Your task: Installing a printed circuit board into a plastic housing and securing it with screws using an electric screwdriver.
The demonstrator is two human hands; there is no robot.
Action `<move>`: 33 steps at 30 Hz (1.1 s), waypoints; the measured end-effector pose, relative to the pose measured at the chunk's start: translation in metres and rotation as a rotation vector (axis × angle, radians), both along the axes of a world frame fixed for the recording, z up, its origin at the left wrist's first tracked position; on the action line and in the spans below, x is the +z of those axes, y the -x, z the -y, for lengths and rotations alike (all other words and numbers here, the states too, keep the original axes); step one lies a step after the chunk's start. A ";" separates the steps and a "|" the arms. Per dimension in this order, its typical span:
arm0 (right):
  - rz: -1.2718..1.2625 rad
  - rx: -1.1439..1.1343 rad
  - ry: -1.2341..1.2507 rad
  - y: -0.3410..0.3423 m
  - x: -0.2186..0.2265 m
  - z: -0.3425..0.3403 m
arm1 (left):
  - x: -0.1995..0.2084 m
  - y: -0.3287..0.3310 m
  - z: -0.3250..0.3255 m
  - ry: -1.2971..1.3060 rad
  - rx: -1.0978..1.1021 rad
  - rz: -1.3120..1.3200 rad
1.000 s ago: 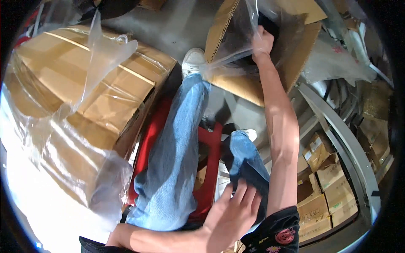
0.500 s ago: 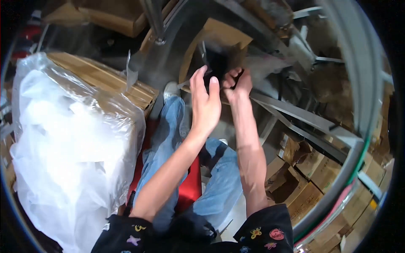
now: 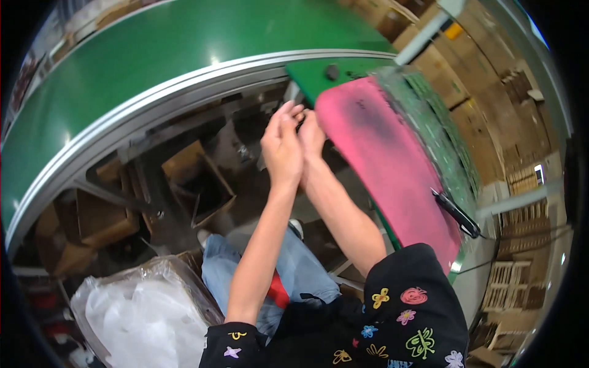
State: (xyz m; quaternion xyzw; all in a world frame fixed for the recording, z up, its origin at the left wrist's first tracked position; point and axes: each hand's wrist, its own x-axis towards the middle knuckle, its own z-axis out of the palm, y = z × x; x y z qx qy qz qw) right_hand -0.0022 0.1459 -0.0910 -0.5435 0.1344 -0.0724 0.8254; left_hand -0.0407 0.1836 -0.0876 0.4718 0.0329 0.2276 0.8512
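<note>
In front of me, at the corner of a green tabletop, my left hand (image 3: 283,150) and my right hand (image 3: 312,135) are brought close together. The left fingers curve inward, pressed against one another. My right hand is closed beside them. A small dark bit shows between the fingers; most of it is hidden, so its kind cannot be made out. The pink mat (image 3: 386,153) lies just right of my right hand. On its near right edge rests a black handheld tool (image 3: 455,213) with a cord, apart from both hands.
A long green conveyor or bench top (image 3: 184,49) with a metal rim curves across the far left. Below it stands an open carton (image 3: 199,184) with dark contents. A plastic-lined box (image 3: 147,313) is at lower left. Green wrapped sheets (image 3: 429,116) lie beyond the mat; stacked cartons (image 3: 491,110) stand at right.
My view has swung up and right, from the open carton on the floor to the bench. My hands have left the carton and dark item there and come together near the pink mat.
</note>
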 end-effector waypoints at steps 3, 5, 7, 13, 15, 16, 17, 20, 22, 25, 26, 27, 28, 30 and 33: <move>-0.006 -0.263 0.080 -0.009 0.065 0.072 | 0.043 -0.017 0.070 -0.071 -0.103 0.163; 0.007 -0.310 -0.011 -0.037 0.069 0.118 | 0.050 -0.036 0.106 -0.156 -0.199 0.239; -0.054 -0.456 0.253 -0.042 0.088 0.133 | 0.048 -0.048 0.120 -0.343 -0.155 0.213; 0.049 -0.472 1.245 -0.076 0.046 0.191 | 0.023 -0.053 0.134 -0.721 0.026 0.151; 0.013 -0.501 1.221 -0.080 0.046 0.185 | 0.021 -0.056 0.131 -0.639 -0.002 0.128; 0.010 -0.474 1.295 -0.078 0.045 0.182 | 0.020 -0.055 0.129 -0.601 0.014 0.137; 0.007 -0.447 1.369 -0.075 0.045 0.179 | 0.021 -0.055 0.127 -0.611 0.015 0.125; 0.014 -0.460 1.324 -0.078 0.046 0.179 | 0.023 -0.057 0.124 -0.556 0.022 0.141; 0.047 -0.473 1.283 -0.078 0.045 0.181 | 0.023 -0.056 0.124 -0.522 -0.001 0.133; 0.033 -0.440 1.201 -0.072 0.047 0.182 | 0.022 -0.058 0.123 -0.471 -0.032 0.123; 0.007 -0.424 1.150 -0.076 0.047 0.184 | 0.022 -0.059 0.121 -0.458 -0.044 0.119; 0.012 -0.421 1.148 -0.077 0.047 0.184 | 0.022 -0.061 0.120 -0.460 -0.037 0.121; 0.065 -0.423 1.057 -0.076 0.047 0.185 | 0.022 -0.061 0.120 -0.439 -0.029 0.119; 0.094 -0.431 0.943 -0.074 0.048 0.184 | 0.021 -0.060 0.119 -0.422 -0.021 0.120; 0.180 -0.485 0.933 -0.077 0.040 0.193 | 0.026 -0.058 0.121 -0.423 -0.011 0.122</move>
